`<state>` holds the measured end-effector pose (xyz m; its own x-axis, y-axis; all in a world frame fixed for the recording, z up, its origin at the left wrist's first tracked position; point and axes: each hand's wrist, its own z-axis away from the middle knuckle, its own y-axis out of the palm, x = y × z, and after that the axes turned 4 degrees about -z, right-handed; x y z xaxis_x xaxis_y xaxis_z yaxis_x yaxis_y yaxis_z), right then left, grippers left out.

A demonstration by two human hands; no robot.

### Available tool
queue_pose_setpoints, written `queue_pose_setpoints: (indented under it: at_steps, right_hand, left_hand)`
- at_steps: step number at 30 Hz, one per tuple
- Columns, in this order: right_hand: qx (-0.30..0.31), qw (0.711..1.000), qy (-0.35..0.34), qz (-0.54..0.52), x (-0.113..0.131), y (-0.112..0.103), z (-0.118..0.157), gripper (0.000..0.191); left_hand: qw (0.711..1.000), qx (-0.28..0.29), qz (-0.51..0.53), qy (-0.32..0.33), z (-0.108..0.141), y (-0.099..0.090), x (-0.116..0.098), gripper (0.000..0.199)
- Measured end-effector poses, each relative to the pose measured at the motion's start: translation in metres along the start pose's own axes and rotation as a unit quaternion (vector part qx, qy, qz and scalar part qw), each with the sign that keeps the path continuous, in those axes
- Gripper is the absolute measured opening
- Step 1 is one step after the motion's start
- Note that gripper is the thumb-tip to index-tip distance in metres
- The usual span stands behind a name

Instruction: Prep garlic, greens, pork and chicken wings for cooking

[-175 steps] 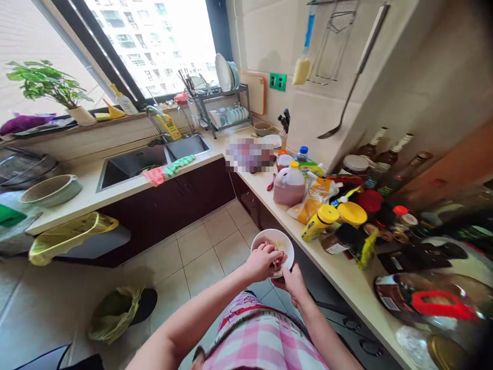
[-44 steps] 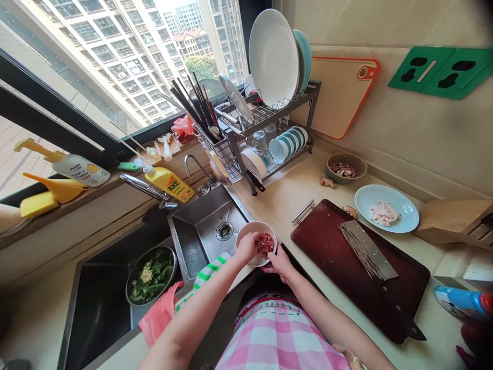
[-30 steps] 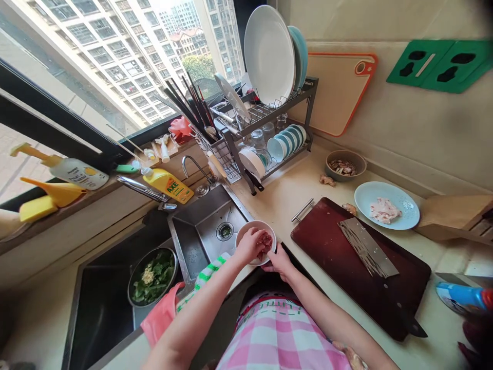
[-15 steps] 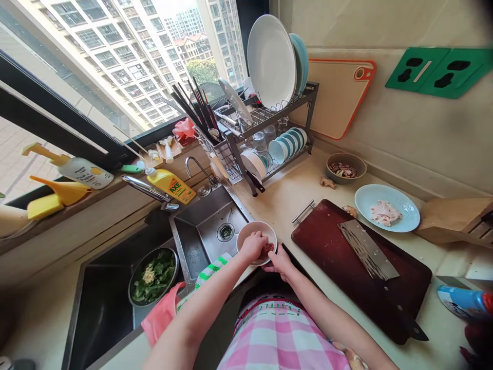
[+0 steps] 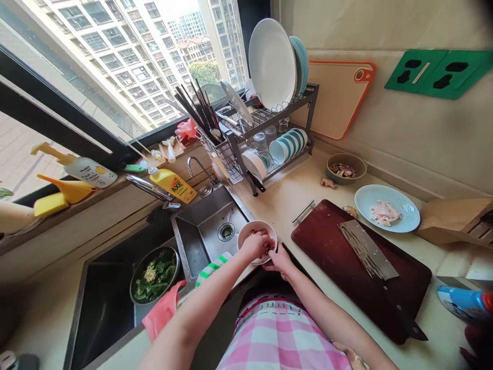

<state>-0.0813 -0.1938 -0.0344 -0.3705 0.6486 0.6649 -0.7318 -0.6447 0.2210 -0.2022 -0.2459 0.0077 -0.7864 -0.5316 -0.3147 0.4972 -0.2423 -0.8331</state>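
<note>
Left hand (image 5: 256, 245) now further over minced meat (image 5: 271, 243) — meat mostly hidden, less showing than before.

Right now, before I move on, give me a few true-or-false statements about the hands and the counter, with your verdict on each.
1. The left hand is in the white bowl, on chopped red meat. True.
2. The right hand grips a knife. False: it steadies the bowl from below.
3. A cleaver lies on the dark red cutting board. True.
4. The pale blue plate holds chopped greens. False: it holds pale raw meat; the greens are in a bowl in the sink.
</note>
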Motion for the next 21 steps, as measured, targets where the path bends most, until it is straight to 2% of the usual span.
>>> queue_pose_setpoints:
  at_steps: [2,4,8,11,14,17,21]
  right_hand:
    - [0.0,1.0,-0.001,-0.001,-0.001,-0.001,-0.001,0.045]
    - [-0.002,1.0,-0.004,-0.001,-0.002,-0.001,-0.002,0.045]
    - [-0.001,1.0,-0.002,-0.001,-0.002,-0.001,-0.002,0.043]
    - [0.002,1.0,0.0,-0.005,-0.001,0.0,0.0,0.04]
    - [0.001,1.0,-0.001,-0.007,-0.001,0.0,0.0,0.042]
    - [-0.005,1.0,-0.001,-0.004,-0.001,-0.001,-0.001,0.044]
    - [-0.002,1.0,0.002,-0.003,-0.002,-0.001,-0.002,0.047]
  left_hand:
    - [0.998,-0.025,-0.028,-0.051,0.001,0.0,-0.002,0.051]
    - [0.994,-0.035,-0.046,-0.088,0.001,0.001,-0.005,0.06]
    - [0.996,-0.019,-0.05,-0.077,0.001,0.001,-0.015,0.037]
    - [0.999,-0.018,-0.046,-0.012,0.007,0.001,-0.018,0.035]
    - [0.998,0.01,-0.032,0.057,0.009,0.006,-0.014,0.025]
    - [0.998,0.029,-0.028,0.058,0.003,0.007,-0.004,0.019]
    - [0.999,0.018,-0.024,0.046,-0.001,-0.004,0.005,0.02]
